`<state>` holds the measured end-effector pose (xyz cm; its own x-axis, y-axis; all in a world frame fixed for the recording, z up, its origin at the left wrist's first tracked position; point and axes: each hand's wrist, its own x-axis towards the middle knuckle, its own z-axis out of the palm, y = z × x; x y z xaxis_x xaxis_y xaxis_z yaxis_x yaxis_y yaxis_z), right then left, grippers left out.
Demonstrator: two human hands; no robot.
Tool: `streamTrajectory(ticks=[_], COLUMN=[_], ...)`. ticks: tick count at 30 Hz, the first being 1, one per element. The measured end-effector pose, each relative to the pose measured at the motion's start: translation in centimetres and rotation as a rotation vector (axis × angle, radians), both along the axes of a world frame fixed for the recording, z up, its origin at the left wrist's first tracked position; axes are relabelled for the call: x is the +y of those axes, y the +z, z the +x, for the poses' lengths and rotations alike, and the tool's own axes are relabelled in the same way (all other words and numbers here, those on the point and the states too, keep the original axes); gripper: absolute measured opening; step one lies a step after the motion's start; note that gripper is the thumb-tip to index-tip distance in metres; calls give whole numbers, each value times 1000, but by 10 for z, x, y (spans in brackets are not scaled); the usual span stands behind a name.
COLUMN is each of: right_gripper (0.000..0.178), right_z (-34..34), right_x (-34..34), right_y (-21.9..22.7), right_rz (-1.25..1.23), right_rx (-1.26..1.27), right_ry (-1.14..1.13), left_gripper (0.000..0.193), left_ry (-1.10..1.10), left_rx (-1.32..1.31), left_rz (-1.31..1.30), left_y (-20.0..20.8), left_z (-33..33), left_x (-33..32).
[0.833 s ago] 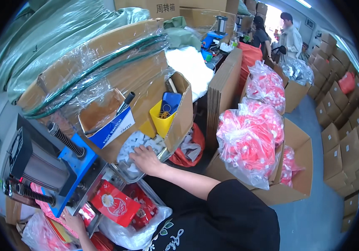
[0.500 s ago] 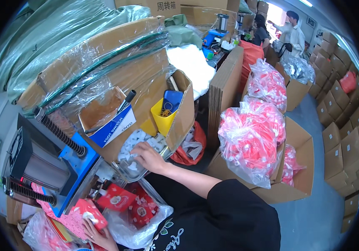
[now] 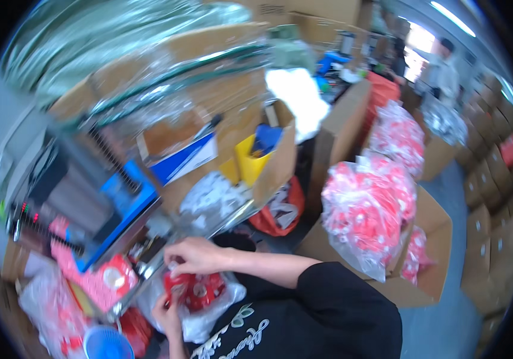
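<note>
Over a clear plastic bag [image 3: 232, 294] at my lap, both hands work close together. My left hand [image 3: 170, 314] is closed on the edge of a red printed pouch [image 3: 172, 283]. Just above it, my right hand [image 3: 193, 256] has its fingers pinched at the top of that pouch; blur hides what is in them. More red printed pouches [image 3: 205, 290] lie in the bag. Another red pouch [image 3: 114, 279] rests on a pink textured sheet [image 3: 83, 269] under the press. Past my right hand is a clear tray of small white plastic pieces [image 3: 208, 194].
A blue-framed press [image 3: 128, 197] stands at the left, beside a blue round container [image 3: 107, 344]. Behind the tray are a blue-and-white box [image 3: 184, 158] and a yellow holder [image 3: 250, 161]. Bagged red-pink goods [image 3: 364, 209] fill an open carton on my right. People stand far back.
My right hand has left the white pieces and come down to the bag. My left hand has moved from the pouch at the press to one at the bag. The view has shifted.
</note>
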<state>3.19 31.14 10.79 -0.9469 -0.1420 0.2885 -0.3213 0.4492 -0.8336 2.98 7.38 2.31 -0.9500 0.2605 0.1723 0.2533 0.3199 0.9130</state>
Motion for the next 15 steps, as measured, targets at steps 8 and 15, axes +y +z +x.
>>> streamTrajectory(ticks=[8,15], right_gripper=[37,30], right_z=[-8,-11], right_x=[-3,43], right_y=[-42,-22], right_rz=[-321,113], right_rx=[-233,-5], right_ry=[14,-387], left_gripper=[26,30], left_ry=[-50,185], left_rx=[-286,-639], left_rz=[28,545], left_y=[-12,22], left_z=[4,-35], left_x=[17,38])
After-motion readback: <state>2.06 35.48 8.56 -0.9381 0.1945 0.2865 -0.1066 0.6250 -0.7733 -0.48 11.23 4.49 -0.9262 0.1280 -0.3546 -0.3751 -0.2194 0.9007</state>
